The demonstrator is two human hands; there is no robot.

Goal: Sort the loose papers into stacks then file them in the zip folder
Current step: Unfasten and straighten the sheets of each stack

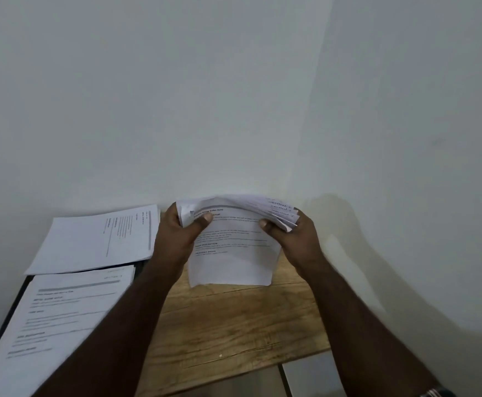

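Note:
I hold a sheaf of printed papers (234, 253) upright above the wooden table (228, 325), its top edge bent and fanned toward the wall. My left hand (176, 233) grips the sheaf's upper left corner, thumb on the front page. My right hand (291, 233) pinches the upper right corner, where several fanned sheets show handwritten labels. Two stacks lie on the left: a sideways one (96, 239) at the back and a nearer one (59, 316). Under them shows a dark edge (13, 308), possibly the zip folder; I cannot tell.
A plain white wall (234, 96) rises right behind the table, meeting a second wall in a corner on the right. The table's front edge runs near the bottom, with pale floor tiles (308, 376) below it. A watch or bracelet (434, 392) is on my right wrist.

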